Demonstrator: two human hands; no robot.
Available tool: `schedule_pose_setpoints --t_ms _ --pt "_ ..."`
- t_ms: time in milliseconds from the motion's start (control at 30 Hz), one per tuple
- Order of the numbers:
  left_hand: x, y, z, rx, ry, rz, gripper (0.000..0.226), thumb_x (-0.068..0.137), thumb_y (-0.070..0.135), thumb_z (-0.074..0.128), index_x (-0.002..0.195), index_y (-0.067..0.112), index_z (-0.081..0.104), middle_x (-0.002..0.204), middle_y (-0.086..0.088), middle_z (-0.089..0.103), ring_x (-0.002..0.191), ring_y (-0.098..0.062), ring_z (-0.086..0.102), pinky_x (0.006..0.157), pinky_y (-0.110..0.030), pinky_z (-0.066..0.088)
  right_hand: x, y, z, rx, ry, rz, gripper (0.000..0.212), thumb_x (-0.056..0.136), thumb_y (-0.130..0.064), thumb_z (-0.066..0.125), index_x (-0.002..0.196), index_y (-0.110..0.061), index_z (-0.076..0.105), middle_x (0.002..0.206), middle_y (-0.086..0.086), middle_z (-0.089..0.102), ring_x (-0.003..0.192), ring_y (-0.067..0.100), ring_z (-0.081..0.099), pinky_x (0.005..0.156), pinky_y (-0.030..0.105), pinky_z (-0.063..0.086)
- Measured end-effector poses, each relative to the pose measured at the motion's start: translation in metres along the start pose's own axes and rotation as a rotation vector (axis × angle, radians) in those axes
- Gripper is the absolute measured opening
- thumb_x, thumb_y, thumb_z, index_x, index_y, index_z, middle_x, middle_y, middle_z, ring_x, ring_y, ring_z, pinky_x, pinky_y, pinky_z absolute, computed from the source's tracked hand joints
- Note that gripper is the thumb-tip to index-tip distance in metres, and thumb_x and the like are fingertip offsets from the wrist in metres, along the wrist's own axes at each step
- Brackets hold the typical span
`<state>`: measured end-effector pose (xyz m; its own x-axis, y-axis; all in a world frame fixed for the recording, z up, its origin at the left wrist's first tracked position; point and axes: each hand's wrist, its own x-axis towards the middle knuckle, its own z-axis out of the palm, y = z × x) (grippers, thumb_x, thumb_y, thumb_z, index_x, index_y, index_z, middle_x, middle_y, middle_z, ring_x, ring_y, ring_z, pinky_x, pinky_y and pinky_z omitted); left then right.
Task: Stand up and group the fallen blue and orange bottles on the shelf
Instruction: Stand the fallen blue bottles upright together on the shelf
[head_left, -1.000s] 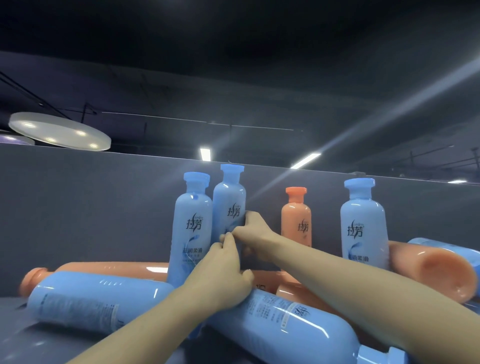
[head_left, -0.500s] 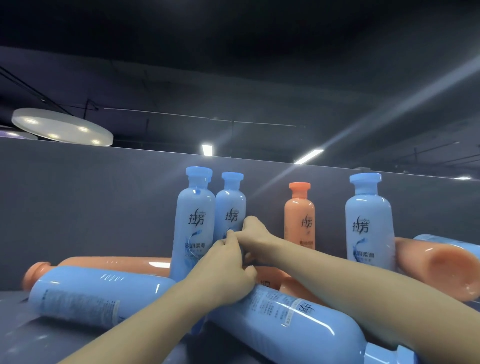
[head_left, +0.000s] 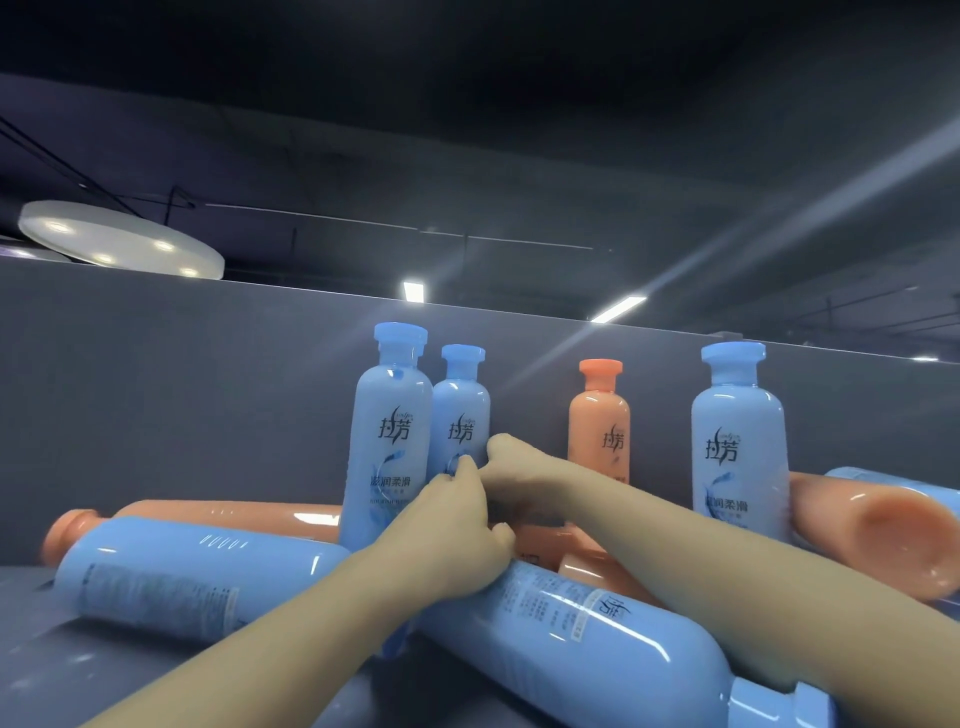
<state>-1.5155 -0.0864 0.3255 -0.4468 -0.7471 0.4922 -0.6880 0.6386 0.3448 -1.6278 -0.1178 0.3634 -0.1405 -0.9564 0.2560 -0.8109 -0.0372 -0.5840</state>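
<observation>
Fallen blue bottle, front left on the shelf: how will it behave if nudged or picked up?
The fallen blue bottle lies on its rounded side, so a nudge would probably roll it. Its glossy highlights suggest a slippery grip. It looks like rigid plastic, unlikely to flop; its weight can't be judged.

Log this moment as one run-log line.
phase: standing blue bottle | both hands: left hand and right hand hold second upright blue bottle | standing: three blue, one orange | fallen: several
</observation>
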Motion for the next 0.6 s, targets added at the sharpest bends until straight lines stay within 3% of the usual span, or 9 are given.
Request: schedule_pose_setpoints --t_ms 100,200,267,333,400,467,600 --pt "-0.002 0.001 -0.003 0.004 -0.048 -0.004 0.047 0.092 0.028 0.042 0.131 0.003 0.031 0.122 -0.013 0.048 0.110 -0.025 0.048 0.079 -0.025 0.033 -0.017 -0.009 -0.017 -0.164 -0.073 0.032 0.028 0.085 -0.026 0.061 0.065 -0.012 0.048 0.064 0.004 0.050 0.058 0.020 0.048 0.053 0.027 0.041" --pt "-0.004 0.002 -0.006 -0.008 -0.046 0.013 0.015 0.091 0.025 0.043 0.098 0.012 0.037 0.098 -0.008 0.045 0.090 -0.020 0.041 0.073 -0.026 0.031 -0.028 -0.011 -0.027 -0.203 -0.117 0.035 0.023 0.087 -0.026 0.061 0.068 -0.012 0.056 0.065 0.000 0.057 0.058 0.012 0.051 0.058 0.027 0.046" --pt "-0.005 0.003 -0.007 -0.005 -0.021 0.021 0.021 0.090 0.023 0.043 0.076 0.019 0.029 0.088 -0.002 0.038 0.085 -0.019 0.038 0.071 -0.026 0.031 -0.035 -0.010 -0.030 -0.196 -0.115 0.017 0.020 0.088 -0.027 0.061 0.082 -0.009 0.063 0.071 0.001 0.062 0.064 0.012 0.058 0.069 0.032 0.051" --pt "-0.006 0.003 -0.008 0.005 -0.005 0.057 0.025 0.090 0.021 0.043 0.071 0.022 0.027 0.091 -0.003 0.041 0.085 -0.019 0.039 0.071 -0.026 0.031 -0.042 -0.009 -0.034 -0.179 -0.084 -0.004 0.026 0.089 -0.031 0.059 0.098 -0.008 0.067 0.083 0.002 0.067 0.083 0.016 0.066 0.077 0.034 0.052" --pt "-0.006 0.003 -0.009 -0.004 0.006 0.077 0.002 0.091 0.021 0.044 0.092 0.022 0.045 0.112 -0.007 0.047 0.097 -0.021 0.045 0.079 -0.025 0.036 -0.052 -0.008 -0.040 -0.170 -0.044 -0.024 0.028 0.090 -0.033 0.058 0.106 -0.011 0.067 0.091 0.001 0.068 0.097 0.016 0.067 0.073 0.030 0.051" --pt "-0.005 0.000 -0.010 0.029 0.020 0.117 0.037 0.092 0.021 0.045 0.129 0.018 0.044 0.132 -0.005 0.043 0.119 -0.021 0.044 0.094 -0.026 0.036 -0.062 -0.007 -0.046 -0.160 -0.015 -0.049 0.025 0.090 -0.032 0.057 0.105 -0.014 0.068 0.094 0.001 0.069 0.096 0.014 0.067 0.069 0.027 0.050" --pt "-0.005 -0.003 -0.022 0.056 0.073 0.220 0.043 0.091 0.015 0.045 0.133 0.021 0.048 0.134 0.000 0.047 0.125 -0.016 0.044 0.100 -0.025 0.035 -0.084 0.000 -0.052 -0.112 0.020 -0.082 0.020 0.091 -0.028 0.056 0.102 -0.016 0.067 0.095 0.001 0.072 0.087 0.011 0.067 0.073 0.028 0.050"
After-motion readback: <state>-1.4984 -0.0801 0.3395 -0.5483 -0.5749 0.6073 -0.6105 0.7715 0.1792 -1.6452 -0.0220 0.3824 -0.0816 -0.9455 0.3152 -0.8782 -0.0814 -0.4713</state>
